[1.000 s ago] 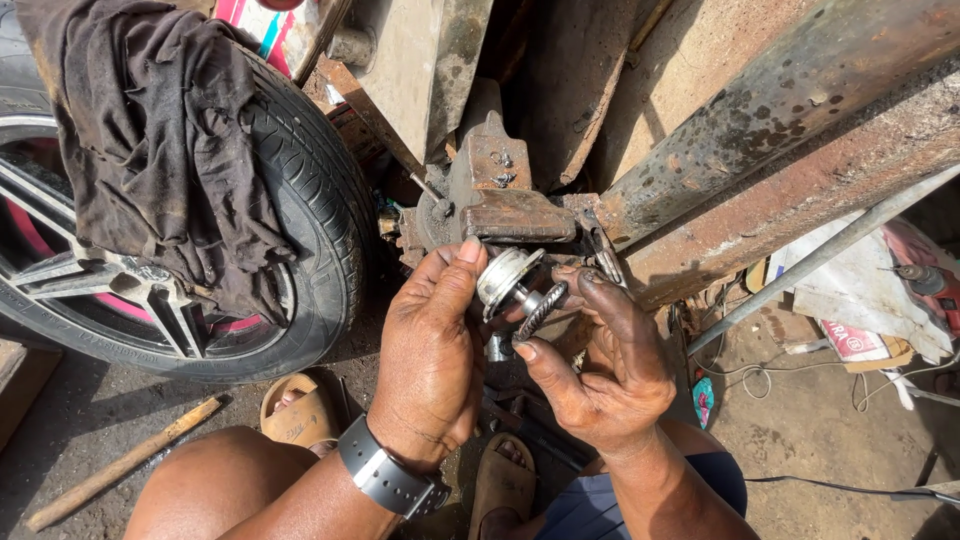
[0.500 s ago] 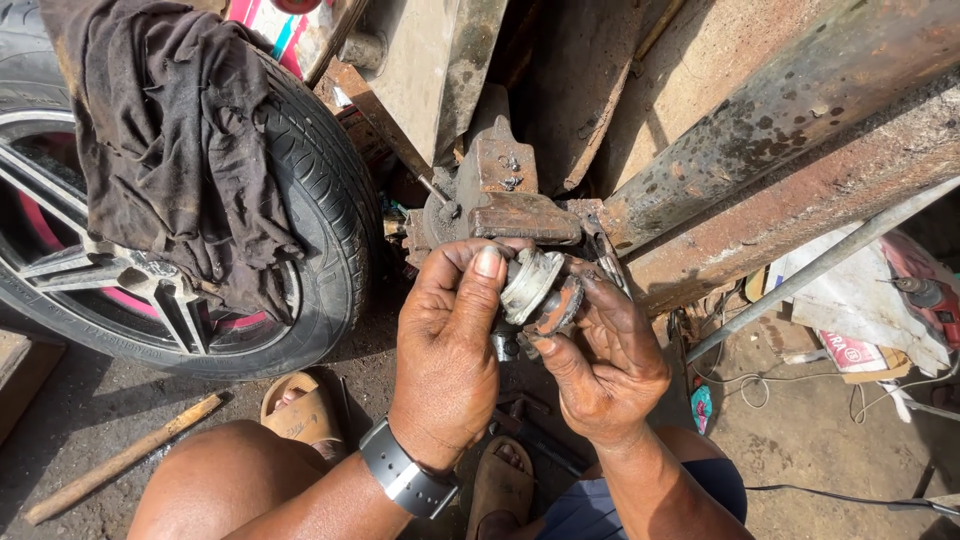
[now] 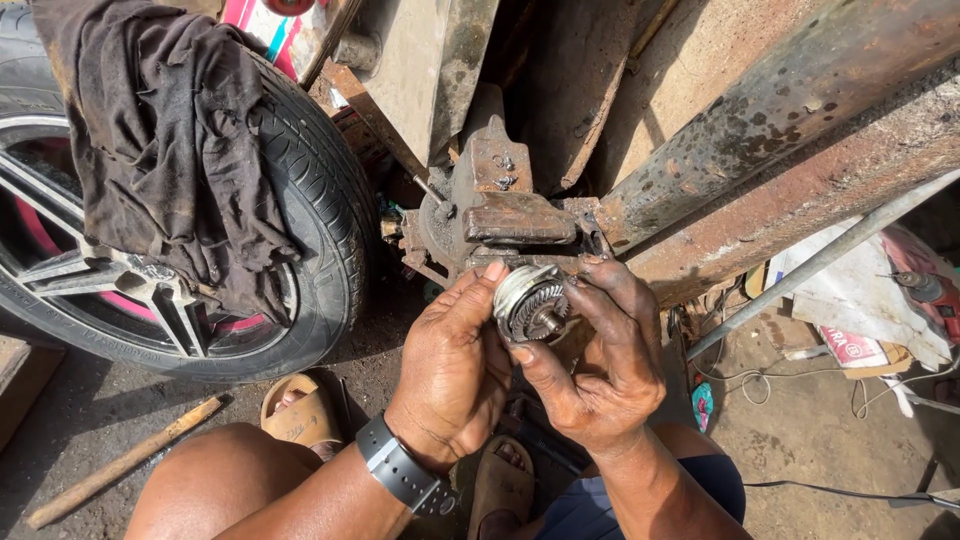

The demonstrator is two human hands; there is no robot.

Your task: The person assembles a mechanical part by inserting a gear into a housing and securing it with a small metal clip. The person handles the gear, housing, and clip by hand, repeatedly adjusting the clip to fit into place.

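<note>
A small round metal gear assembly [image 3: 530,305], toothed and greasy, is gripped between the left hand [image 3: 455,375] and the right hand [image 3: 590,375] just below a rusted bench vise [image 3: 500,205], apparently turned face-up for inspection. A dark rag [image 3: 165,150] is draped over a nearby tyre [image 3: 320,220].

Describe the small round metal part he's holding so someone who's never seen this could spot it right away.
Start at the big car tyre on the left, then move right to the rusty vise. Just below it, the left hand and right hand pinch a small round gear part. It alone is shiny, with toothed gears and a centre shaft.
</note>
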